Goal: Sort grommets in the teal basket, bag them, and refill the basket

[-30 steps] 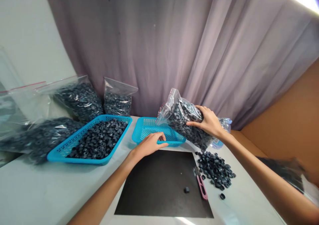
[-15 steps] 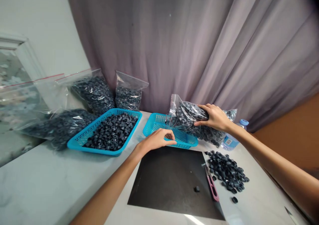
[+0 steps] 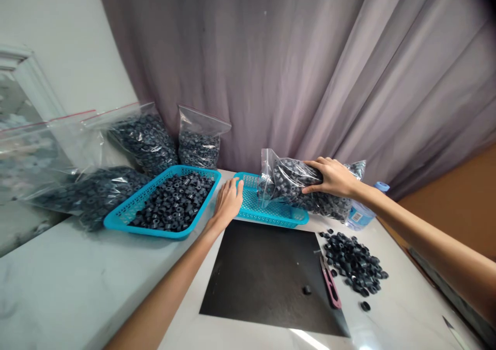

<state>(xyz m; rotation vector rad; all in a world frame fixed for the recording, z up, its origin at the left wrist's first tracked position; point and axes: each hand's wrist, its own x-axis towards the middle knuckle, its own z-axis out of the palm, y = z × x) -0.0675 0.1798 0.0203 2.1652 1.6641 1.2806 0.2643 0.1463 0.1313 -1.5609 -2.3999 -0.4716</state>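
My right hand (image 3: 329, 177) grips a clear plastic bag of small black rings (image 3: 294, 184), which lies tipped over the right end of an empty blue basket (image 3: 258, 208). My left hand (image 3: 228, 200) rests with its fingers stretched out flat against the left edge of that basket. A second blue basket (image 3: 132, 215), full of black rings, stands just left of that hand.
A black mat (image 3: 267, 272) lies in front, with one ring (image 3: 307, 290) on it and pink snips (image 3: 330, 288) at its right edge. A loose heap of rings (image 3: 354, 262) lies to the right. More filled bags (image 3: 147, 140) stand at the back left; a water bottle (image 3: 360, 213) behind the bag.
My left hand let go of the empty basket's front rim and moved to its left edge, fingers now flat. The bag in my right hand has sunk lower over the basket.
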